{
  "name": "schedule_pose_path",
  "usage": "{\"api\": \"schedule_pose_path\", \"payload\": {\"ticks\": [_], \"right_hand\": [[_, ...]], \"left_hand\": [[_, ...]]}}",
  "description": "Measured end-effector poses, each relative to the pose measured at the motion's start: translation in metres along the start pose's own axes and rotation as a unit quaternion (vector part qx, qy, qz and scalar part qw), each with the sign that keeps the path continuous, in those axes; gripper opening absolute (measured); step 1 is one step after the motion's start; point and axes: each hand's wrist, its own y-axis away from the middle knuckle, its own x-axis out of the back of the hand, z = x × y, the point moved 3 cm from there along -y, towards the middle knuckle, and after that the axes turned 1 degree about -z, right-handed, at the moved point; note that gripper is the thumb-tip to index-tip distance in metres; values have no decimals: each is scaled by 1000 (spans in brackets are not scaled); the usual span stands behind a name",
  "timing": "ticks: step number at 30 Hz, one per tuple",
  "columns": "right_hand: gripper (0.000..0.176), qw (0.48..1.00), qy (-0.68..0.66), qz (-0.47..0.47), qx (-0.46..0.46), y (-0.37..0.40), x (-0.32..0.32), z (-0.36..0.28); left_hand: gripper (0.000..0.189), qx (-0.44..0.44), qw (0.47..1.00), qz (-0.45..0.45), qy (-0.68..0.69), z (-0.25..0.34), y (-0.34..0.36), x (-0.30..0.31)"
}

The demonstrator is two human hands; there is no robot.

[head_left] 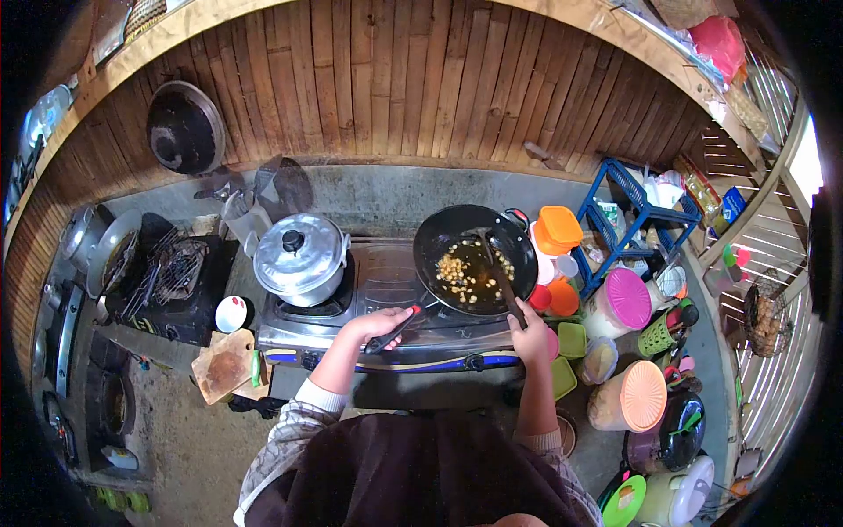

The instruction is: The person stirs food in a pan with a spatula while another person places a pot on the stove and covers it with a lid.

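Observation:
A black wok [430,241] sits on the right side of the gas stove [378,290], with small golden-brown pieces [453,269] and some dark oil inside. My left hand [376,327] is closed around the wok's black handle [392,335], which has a red tip. In my right hand [529,332] is a dark wooden-looking spatula [502,283], its flat end down among the pieces in the wok. The burner beneath the wok is hidden. To the left, a lidded silver pot [300,256] stands on the other burner.
Left of the stove lie a cutting board [224,367], a green-handled knife [255,369] and a small white bowl [231,314]. Orange tubs [557,230], a blue rack [615,211] and a pink-lidded container [627,299] crowd the right. A grill rack [176,272] rests farther left.

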Motion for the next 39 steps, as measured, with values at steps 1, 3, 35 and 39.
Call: {"api": "schedule_pose_path", "payload": {"ticks": [1,3,35,39], "right_hand": [[39,999,33,4,-8,1,5,-16],[39,998,67,7,-17,2,8,-20],[30,979,68,2,-192,110,141,-52],[29,984,76,9,-163,110,157,-57]], "left_hand": [[40,3,999,-15,29,2,3,0],[39,3,997,-35,63,-4,2,4],[41,-90,994,55,-24,-74,-95,-61],[45,-62,996,59,-13,-70,-92,-61]]}}
